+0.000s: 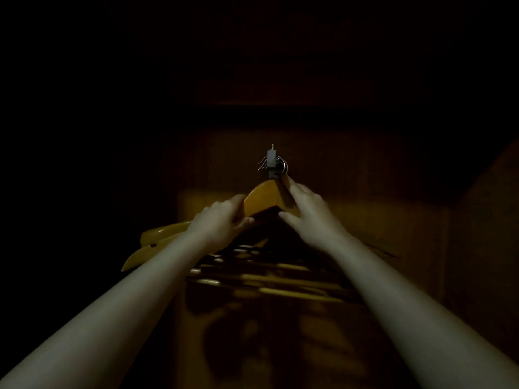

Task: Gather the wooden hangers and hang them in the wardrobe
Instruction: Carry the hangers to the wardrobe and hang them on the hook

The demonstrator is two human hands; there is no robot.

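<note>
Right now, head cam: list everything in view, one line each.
wooden hangers: several, exact count unclear in the dark, amber-yellow; bunched at centre, bars fanning towards the camera
hanger hooks: a cluster, silvery; top of the bunch, gathered at the fitting
metal fitting: one, grey; centre, just above the hangers. Cannot tell whether it is a rail end or a bracket
wardrobe panel: brown wood; behind and to the right of the hangers, the rest in darkness
left hand: one, bare; grips the left shoulder of the front hanger
right hand: one, bare; pinches the right shoulder near the neck, with the forefinger pointing up towards the hooks
</note>
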